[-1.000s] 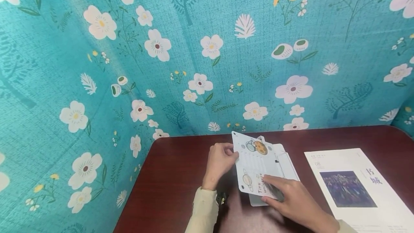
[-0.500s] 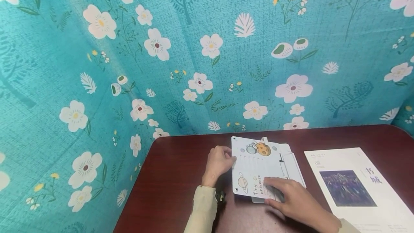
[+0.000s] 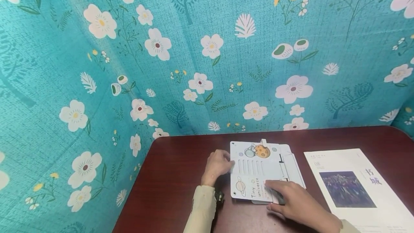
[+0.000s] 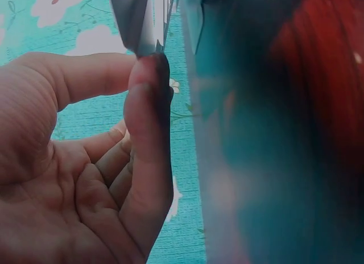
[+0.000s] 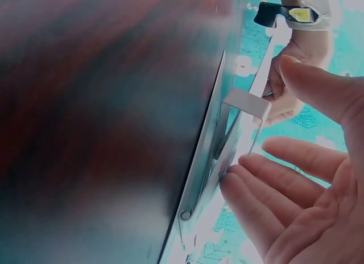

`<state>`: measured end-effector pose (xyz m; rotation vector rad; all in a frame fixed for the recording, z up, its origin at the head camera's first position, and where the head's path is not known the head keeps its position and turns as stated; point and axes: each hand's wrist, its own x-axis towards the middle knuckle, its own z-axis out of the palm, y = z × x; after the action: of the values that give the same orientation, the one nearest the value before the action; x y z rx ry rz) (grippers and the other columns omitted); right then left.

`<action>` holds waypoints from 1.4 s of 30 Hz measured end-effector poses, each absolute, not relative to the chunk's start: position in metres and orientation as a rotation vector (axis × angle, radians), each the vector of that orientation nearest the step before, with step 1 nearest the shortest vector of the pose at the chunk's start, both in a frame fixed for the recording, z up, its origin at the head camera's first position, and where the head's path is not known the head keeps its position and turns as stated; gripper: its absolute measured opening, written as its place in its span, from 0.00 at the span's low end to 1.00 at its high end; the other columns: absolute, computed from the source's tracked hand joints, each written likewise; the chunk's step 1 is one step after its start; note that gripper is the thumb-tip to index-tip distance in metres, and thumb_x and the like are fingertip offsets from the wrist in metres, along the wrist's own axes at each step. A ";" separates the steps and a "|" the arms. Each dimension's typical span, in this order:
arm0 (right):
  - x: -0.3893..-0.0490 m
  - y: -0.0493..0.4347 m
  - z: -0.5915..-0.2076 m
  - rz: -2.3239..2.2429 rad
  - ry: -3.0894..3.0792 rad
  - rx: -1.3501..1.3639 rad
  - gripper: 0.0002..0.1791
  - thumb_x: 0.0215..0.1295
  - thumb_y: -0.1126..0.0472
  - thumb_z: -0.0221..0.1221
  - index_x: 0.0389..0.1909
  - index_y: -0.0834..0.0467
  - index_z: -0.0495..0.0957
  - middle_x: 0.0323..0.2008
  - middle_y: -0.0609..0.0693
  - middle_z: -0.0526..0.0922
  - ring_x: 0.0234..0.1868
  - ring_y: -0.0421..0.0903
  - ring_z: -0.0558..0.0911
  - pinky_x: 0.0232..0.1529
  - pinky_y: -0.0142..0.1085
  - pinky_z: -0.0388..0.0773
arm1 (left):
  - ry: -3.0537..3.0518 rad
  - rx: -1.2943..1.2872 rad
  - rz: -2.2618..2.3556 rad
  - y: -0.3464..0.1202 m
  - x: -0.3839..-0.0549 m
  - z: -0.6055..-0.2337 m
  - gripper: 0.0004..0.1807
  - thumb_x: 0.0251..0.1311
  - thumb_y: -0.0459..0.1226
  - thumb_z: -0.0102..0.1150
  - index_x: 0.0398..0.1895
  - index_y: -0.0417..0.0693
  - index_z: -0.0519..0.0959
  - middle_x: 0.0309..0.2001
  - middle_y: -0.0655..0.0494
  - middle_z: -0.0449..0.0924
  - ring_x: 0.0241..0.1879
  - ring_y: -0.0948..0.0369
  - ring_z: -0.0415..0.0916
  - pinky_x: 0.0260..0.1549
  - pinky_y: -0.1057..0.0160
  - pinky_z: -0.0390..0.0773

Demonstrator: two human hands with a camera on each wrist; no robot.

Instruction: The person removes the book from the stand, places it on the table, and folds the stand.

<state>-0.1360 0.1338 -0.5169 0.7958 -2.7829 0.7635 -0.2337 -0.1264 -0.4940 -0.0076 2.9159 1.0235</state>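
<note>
A white folding book stand (image 3: 250,166) lies in the middle of the table in the head view. Its panel carries an astronaut, a ringed planet and the words "Tiny universe". At the panel's left edge, my left hand (image 3: 217,165) pinches it; the left wrist view shows thumb and index finger (image 4: 149,107) meeting there. My right hand (image 3: 295,199) is at the lower right of the panel, fingertips touching it. In the right wrist view its fingers (image 5: 273,184) are fairly straight, beside a white bent tab (image 5: 248,102), with the thumb apart.
To the right lies a white book (image 3: 355,186) with a dark picture on its cover. The dark red table (image 3: 171,190) meets a teal floral cloth (image 3: 207,64) at its back and left. A dark band (image 3: 219,196) circles my left wrist.
The panel's left side has come down from a raised tilt to nearly flat, and my left hand has lowered with it. My right hand has stayed almost in place.
</note>
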 end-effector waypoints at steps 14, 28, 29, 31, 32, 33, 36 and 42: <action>-0.138 0.135 -0.518 0.718 -2.926 0.819 0.35 0.44 0.44 0.81 0.56 0.50 0.85 0.52 0.45 0.90 0.50 0.45 0.88 0.50 0.48 0.85 | 2.837 -0.045 1.060 -0.129 -0.234 -0.508 0.12 0.59 0.37 0.71 0.42 0.39 0.85 0.17 0.57 0.80 0.17 0.63 0.78 0.21 0.65 0.72; -0.139 0.134 -0.518 0.670 -2.957 0.834 0.35 0.44 0.47 0.81 0.56 0.52 0.85 0.55 0.49 0.90 0.53 0.51 0.89 0.53 0.52 0.84 | 2.734 -0.075 1.158 -0.131 -0.236 -0.514 0.11 0.60 0.34 0.70 0.44 0.38 0.83 0.20 0.54 0.82 0.19 0.62 0.81 0.22 0.64 0.80; -0.139 0.134 -0.518 0.664 -2.957 0.833 0.35 0.44 0.47 0.81 0.56 0.52 0.85 0.55 0.49 0.90 0.54 0.52 0.89 0.53 0.52 0.84 | 2.728 -0.075 1.162 -0.132 -0.237 -0.515 0.12 0.60 0.34 0.70 0.44 0.38 0.83 0.21 0.54 0.82 0.20 0.62 0.81 0.22 0.64 0.80; -0.139 0.134 -0.518 0.650 -2.957 0.832 0.35 0.44 0.47 0.81 0.56 0.52 0.85 0.55 0.48 0.89 0.54 0.52 0.89 0.53 0.52 0.84 | 2.715 -0.076 1.164 -0.132 -0.237 -0.515 0.12 0.61 0.35 0.70 0.45 0.38 0.83 0.21 0.55 0.82 0.20 0.62 0.81 0.23 0.64 0.79; -0.139 0.134 -0.518 0.645 -2.959 0.833 0.35 0.44 0.47 0.81 0.57 0.52 0.85 0.55 0.48 0.89 0.54 0.52 0.89 0.53 0.52 0.84 | 2.711 -0.075 1.166 -0.133 -0.238 -0.516 0.12 0.62 0.35 0.70 0.45 0.38 0.83 0.21 0.55 0.82 0.21 0.62 0.81 0.23 0.64 0.79; -0.139 0.134 -0.518 0.643 -2.959 0.834 0.35 0.45 0.47 0.81 0.56 0.52 0.85 0.55 0.48 0.89 0.53 0.52 0.89 0.52 0.52 0.84 | 2.706 -0.076 1.166 -0.133 -0.238 -0.516 0.12 0.62 0.36 0.70 0.45 0.38 0.83 0.21 0.55 0.82 0.21 0.62 0.81 0.24 0.64 0.79; -0.140 0.134 -0.519 0.632 -2.956 0.829 0.31 0.47 0.49 0.80 0.55 0.49 0.85 0.53 0.46 0.90 0.51 0.47 0.89 0.49 0.48 0.85 | 2.704 -0.072 1.157 -0.133 -0.239 -0.518 0.13 0.62 0.36 0.70 0.46 0.38 0.83 0.21 0.55 0.83 0.21 0.62 0.81 0.24 0.64 0.79; -0.140 0.136 -0.520 0.624 -2.889 0.858 0.26 0.49 0.51 0.79 0.50 0.47 0.85 0.46 0.42 0.91 0.41 0.38 0.87 0.38 0.41 0.83 | 2.708 -0.061 1.146 -0.132 -0.239 -0.519 0.13 0.62 0.37 0.70 0.47 0.39 0.84 0.22 0.55 0.83 0.21 0.62 0.81 0.24 0.64 0.77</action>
<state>-0.1403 0.1364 -0.5202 0.8578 -2.8894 0.6239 -0.2389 -0.1325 -0.5186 -0.0606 2.7081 1.1463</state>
